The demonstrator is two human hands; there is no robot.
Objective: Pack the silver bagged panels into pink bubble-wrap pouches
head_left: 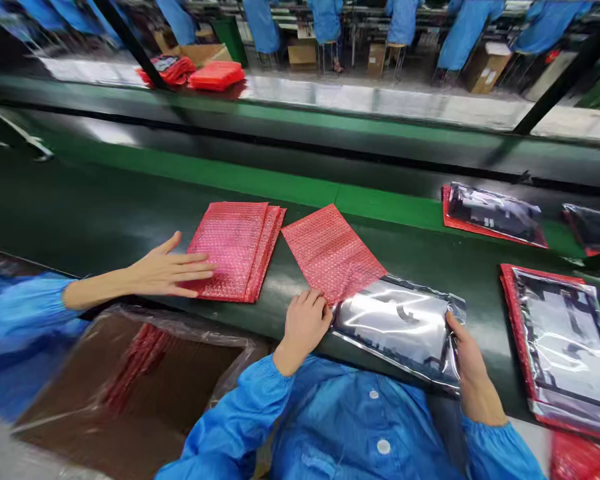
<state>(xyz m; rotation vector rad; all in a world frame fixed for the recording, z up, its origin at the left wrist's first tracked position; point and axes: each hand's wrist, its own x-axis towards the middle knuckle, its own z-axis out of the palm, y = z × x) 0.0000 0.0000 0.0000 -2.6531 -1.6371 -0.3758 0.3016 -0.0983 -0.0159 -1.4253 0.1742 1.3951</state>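
My left hand (306, 328) is closed at the near edge of a red bubble wrap bag (333, 250), its fingers pinching the bag's opening. My right hand (469, 357) grips the right end of a flat dark panel in a shiny clear plastic sleeve (405, 323), thumb on top. The panel's left end lies at the mouth of the bubble bag; how far it reaches inside I cannot tell. Left of them is a stack of red bubble bags (235, 250), with a co-worker's open hand (167, 270) resting at its side.
A lined carton (190, 373) with red bags inside stands at the lower left. Sleeved panels on red bags (565, 333) lie at the right, and another panel (495, 213) lies farther back. Red packs (217, 75) sit on the far ledge. People in blue sit beyond.
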